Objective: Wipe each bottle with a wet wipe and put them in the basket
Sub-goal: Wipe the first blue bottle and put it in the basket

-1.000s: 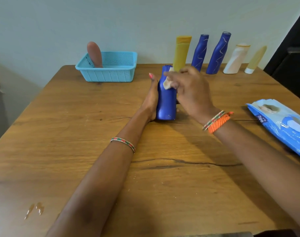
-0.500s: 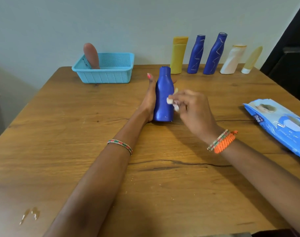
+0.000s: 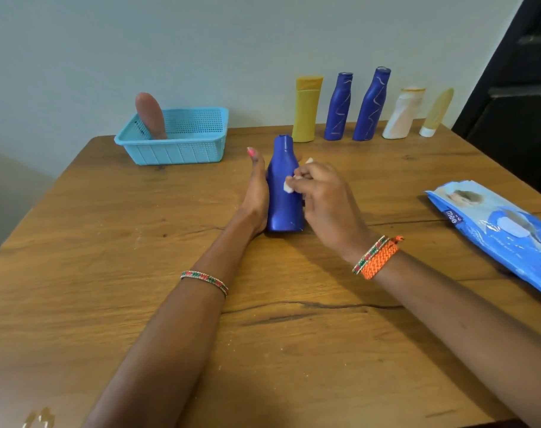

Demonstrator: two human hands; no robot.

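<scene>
A plain blue bottle (image 3: pixel 282 208) stands upright on the wooden table (image 3: pixel 139 273), near its middle. My left hand (image 3: pixel 256 196) holds it from the left, thumb up and fingers wrapped behind it. My right hand (image 3: pixel 327 205) pinches a small white wet wipe (image 3: pixel 288 186) against the bottle's front, about halfway up. At the back left, a light blue basket (image 3: pixel 176 149) has a brown bottle (image 3: pixel 150 115) leaning inside it.
Along the back wall stand a yellow bottle (image 3: pixel 306 109), two blue patterned bottles (image 3: pixel 338 106) (image 3: pixel 371 105), a white bottle (image 3: pixel 401 114) and a pale yellow tube (image 3: pixel 437 112). A blue wet wipe pack (image 3: pixel 503 230) lies at the table's right edge.
My right hand has slid the wipe from the bottle's neck down to the middle of its body. My left hand has kept its hold on the bottle.
</scene>
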